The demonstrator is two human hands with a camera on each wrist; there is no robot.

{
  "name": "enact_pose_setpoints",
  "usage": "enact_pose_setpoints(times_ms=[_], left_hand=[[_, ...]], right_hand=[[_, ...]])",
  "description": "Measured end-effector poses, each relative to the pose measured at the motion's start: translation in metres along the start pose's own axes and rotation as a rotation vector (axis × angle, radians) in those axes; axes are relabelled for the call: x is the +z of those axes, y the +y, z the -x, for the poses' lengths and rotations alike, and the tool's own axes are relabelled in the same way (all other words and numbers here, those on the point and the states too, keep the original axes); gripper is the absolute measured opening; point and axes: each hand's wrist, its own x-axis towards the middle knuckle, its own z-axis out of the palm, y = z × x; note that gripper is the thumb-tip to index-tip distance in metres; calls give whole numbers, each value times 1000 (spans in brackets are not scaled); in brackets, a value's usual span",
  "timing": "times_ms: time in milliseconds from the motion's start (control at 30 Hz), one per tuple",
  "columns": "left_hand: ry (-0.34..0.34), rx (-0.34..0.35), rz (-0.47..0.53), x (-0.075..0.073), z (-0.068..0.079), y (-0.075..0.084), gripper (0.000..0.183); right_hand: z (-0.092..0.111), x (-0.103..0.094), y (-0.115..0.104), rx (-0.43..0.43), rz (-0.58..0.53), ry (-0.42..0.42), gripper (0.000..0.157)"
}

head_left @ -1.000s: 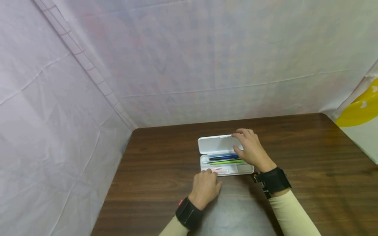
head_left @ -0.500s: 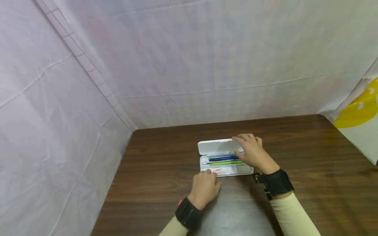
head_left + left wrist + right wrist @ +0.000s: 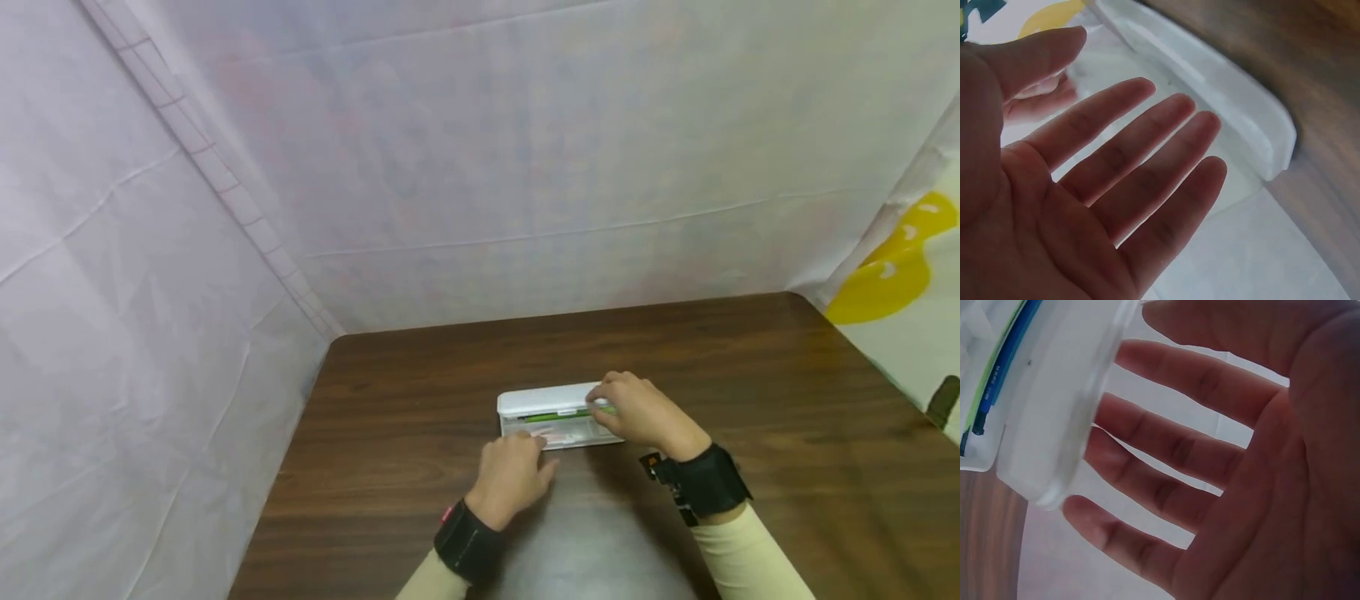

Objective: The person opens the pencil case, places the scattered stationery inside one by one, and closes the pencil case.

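A white pencil case (image 3: 591,432) lies on the brown table, its hinged lid (image 3: 543,400) tilted partway down over the tray. Inside show a green pencil (image 3: 551,417) and some pale pink items; in the right wrist view a blue pen (image 3: 1007,362) also appears. My right hand (image 3: 640,417) touches the lid's edge at its right end, with fairly straight fingers (image 3: 1166,447) against it. My left hand (image 3: 510,477) is at the case's front left corner, its fingertips at the edge. Extended, slightly spread fingers (image 3: 1141,150) show in the left wrist view, holding nothing.
The brown table (image 3: 397,450) extends around the case on all sides. White cloth sheets (image 3: 465,150) hang behind and to the left. A yellow pattern (image 3: 885,283) shows on a pale surface at the far right.
The lid has swung from standing up behind the tray to leaning forward over it. My right hand has come down and nearer with it; my left hand has hardly moved.
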Motion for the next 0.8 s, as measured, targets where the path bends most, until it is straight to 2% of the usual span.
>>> enact_pose_setpoints(times_ms=[200, 333, 567, 800], left_hand=[[69, 26, 55, -10, -4, 1, 22], [98, 34, 63, -11, -8, -1, 19], [138, 30, 50, -8, -17, -1, 16], [146, -26, -27, 2, -26, -3, 9]], right_hand=[[1, 6, 2, -21, -50, -47, 16], [2, 10, 4, -43, -71, -50, 13], [-3, 14, 3, -116, -74, -40, 12], [-4, 22, 2, -133, -73, -20, 16]])
